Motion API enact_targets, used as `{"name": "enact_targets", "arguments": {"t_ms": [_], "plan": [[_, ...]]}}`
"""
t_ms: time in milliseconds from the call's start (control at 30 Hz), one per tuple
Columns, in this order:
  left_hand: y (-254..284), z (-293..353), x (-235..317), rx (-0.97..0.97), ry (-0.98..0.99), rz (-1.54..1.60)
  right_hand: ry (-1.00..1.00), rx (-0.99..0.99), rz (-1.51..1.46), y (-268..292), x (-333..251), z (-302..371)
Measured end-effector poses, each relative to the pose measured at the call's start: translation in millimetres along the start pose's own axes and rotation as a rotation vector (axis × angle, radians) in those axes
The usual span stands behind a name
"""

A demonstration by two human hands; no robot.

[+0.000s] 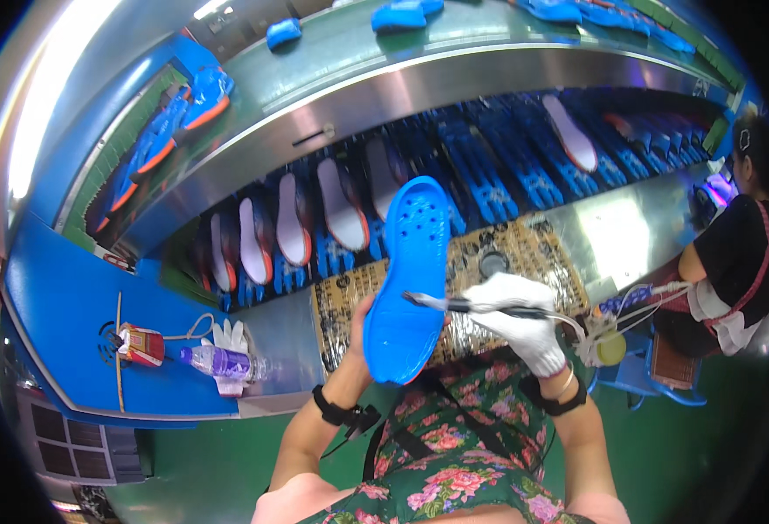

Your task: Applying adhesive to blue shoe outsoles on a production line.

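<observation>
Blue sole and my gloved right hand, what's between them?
In the head view, a black-handled brush reaches from the right hand over the blue sole.

We're up at head height, in the left of two side-by-side fisheye cameras, peering forward and steeply down over the bench (284,345)! The blue sole (417,258) sits close below us, near mid-view; forearms (308,435) reach in from the lower edge, the green belt (332,51) bends across the far top, and black rounds off our corners.
</observation>
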State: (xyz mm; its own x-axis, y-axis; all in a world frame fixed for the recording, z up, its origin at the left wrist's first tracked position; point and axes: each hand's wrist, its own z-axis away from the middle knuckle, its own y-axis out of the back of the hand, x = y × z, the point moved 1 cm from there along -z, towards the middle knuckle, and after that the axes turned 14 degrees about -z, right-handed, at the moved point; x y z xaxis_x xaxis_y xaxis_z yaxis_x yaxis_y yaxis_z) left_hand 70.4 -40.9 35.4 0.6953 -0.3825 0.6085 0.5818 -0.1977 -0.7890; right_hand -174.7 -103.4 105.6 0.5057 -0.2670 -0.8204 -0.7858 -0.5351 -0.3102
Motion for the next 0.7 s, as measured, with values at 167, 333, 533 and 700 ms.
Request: {"name": "enact_targets", "arguments": {"t_ms": [167, 333, 533, 700], "plan": [[-73, 16, 79, -0.363, -0.264, -0.142, 0.044, 0.379, -0.511, 34, -14, 9], [-134, -5, 181, -0.554, -0.461, -0.204, -0.118, 0.509, -0.52, 38, 2, 22], [-107, -66, 299, -0.217, -0.65, 0.146, -0.257, 0.373, -0.422, 4, 41, 23], [-106, -72, 270, 0.099, -0.722, -0.17, -0.376, 0.391, -0.314, 11, 44, 30]]}}
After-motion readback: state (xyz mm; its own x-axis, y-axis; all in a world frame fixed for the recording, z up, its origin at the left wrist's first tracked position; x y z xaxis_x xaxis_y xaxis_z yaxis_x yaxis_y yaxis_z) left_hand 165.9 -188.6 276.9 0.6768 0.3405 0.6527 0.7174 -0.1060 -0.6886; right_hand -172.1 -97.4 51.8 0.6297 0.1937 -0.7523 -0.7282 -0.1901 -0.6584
